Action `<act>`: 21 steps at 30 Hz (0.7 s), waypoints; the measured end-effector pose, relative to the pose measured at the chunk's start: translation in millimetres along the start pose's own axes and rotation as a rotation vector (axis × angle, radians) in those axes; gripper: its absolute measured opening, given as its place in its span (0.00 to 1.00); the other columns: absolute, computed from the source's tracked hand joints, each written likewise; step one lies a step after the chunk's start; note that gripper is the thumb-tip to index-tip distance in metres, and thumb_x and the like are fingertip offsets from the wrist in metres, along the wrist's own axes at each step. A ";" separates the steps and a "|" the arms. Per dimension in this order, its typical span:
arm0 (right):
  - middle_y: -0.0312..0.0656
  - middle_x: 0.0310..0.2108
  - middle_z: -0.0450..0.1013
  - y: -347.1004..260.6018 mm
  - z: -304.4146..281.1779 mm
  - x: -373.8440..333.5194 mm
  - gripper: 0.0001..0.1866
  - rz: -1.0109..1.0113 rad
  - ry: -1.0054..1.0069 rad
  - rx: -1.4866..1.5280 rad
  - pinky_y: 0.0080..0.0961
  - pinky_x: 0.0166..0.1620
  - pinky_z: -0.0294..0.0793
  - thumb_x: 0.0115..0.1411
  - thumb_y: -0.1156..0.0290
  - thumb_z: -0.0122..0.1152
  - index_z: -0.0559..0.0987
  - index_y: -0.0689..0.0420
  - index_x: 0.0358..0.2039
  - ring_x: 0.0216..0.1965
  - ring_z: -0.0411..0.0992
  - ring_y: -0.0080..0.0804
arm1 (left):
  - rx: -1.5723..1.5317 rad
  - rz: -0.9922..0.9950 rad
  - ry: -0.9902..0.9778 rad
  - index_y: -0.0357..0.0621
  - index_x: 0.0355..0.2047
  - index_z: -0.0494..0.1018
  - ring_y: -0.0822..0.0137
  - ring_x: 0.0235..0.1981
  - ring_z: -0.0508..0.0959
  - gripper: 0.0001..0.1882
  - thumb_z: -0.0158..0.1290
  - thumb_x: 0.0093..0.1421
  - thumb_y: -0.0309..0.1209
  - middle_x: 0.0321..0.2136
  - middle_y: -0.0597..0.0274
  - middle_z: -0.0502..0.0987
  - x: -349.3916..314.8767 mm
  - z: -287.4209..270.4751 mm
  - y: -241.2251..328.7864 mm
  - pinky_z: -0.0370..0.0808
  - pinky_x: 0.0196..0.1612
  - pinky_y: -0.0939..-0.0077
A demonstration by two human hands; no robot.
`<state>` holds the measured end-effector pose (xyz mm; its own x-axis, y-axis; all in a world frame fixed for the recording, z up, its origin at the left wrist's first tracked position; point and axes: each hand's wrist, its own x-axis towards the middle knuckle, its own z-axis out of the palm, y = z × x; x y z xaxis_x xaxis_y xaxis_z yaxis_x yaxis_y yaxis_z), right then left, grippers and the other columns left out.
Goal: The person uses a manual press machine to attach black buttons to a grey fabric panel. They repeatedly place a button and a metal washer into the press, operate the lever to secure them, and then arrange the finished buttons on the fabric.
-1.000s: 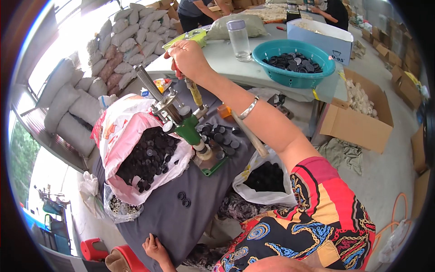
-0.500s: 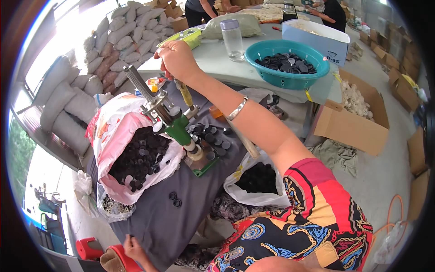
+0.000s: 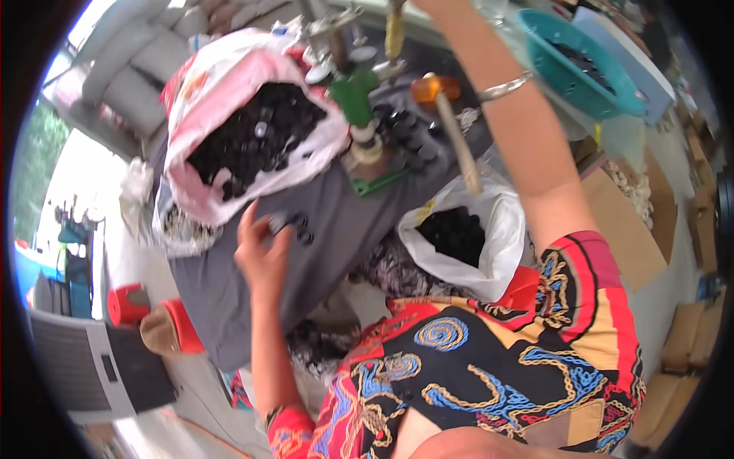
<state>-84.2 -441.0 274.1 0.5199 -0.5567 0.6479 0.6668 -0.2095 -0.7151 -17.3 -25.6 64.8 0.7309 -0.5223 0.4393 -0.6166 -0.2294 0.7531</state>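
Observation:
My left hand (image 3: 264, 256) is over the grey cloth, a small grey round piece (image 3: 277, 223) between thumb and forefinger; blur hides its detail. Beside it lie small black rings (image 3: 305, 236). My right arm stretches past a green hand press (image 3: 355, 99) to its lever with a yellowish handle (image 3: 394, 37). Only the base of my right hand (image 3: 430, 4) shows at the upper edge; its fingers are cut off. Black caps (image 3: 260, 141) fill a pink-and-white bag left of the press, and several more caps (image 3: 413, 138) lie at its right.
A mallet with an orange head (image 3: 436, 89) lies right of the press. Nearer me is a white bag (image 3: 505, 229) of black pieces. A teal basin (image 3: 535, 46) and cardboard box (image 3: 627, 222) stand at the right. Red stools (image 3: 128, 304) are at lower left.
My left hand has risen from the cloth's near edge to beside the rings and now pinches a small piece. The view has tilted down, so my right hand is mostly out of frame.

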 end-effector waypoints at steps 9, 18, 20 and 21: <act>0.35 0.14 0.65 -10.0 25.7 -9.1 0.12 0.021 0.129 -0.118 0.25 0.16 0.64 0.65 0.61 0.50 0.75 0.54 0.29 0.11 0.63 0.26 | -0.015 0.104 -0.059 0.39 0.58 0.63 0.54 0.36 0.78 0.38 0.64 0.45 0.26 0.35 0.50 0.78 40.8 131.5 21.5 0.75 0.41 0.63; 0.35 0.13 0.64 -19.5 26.0 -19.2 0.11 0.029 0.081 -0.058 0.25 0.15 0.64 0.64 0.66 0.49 0.78 0.57 0.33 0.11 0.61 0.25 | -0.073 0.056 -0.053 0.37 0.58 0.62 0.53 0.38 0.77 0.40 0.65 0.44 0.28 0.39 0.48 0.77 62.4 167.5 21.2 0.73 0.44 0.62; 0.35 0.13 0.64 -18.7 17.8 -19.8 0.12 -0.001 0.077 -0.061 0.23 0.15 0.63 0.64 0.67 0.47 0.78 0.58 0.32 0.11 0.61 0.25 | -0.052 0.076 -0.040 0.37 0.58 0.62 0.54 0.38 0.77 0.40 0.65 0.44 0.28 0.39 0.49 0.77 64.7 173.0 22.6 0.73 0.43 0.62; 0.35 0.13 0.64 -23.9 21.3 -29.1 0.12 -0.069 0.122 -0.149 0.23 0.15 0.62 0.64 0.68 0.47 0.77 0.59 0.32 0.11 0.61 0.25 | -0.052 0.063 -0.049 0.37 0.58 0.62 0.54 0.38 0.77 0.40 0.65 0.44 0.28 0.40 0.49 0.78 65.5 173.8 23.9 0.73 0.43 0.62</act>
<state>-103.9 -402.6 277.9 0.4013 -0.6282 0.6666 0.6078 -0.3618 -0.7069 -35.0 -208.0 26.4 0.6755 -0.5741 0.4627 -0.6437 -0.1531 0.7498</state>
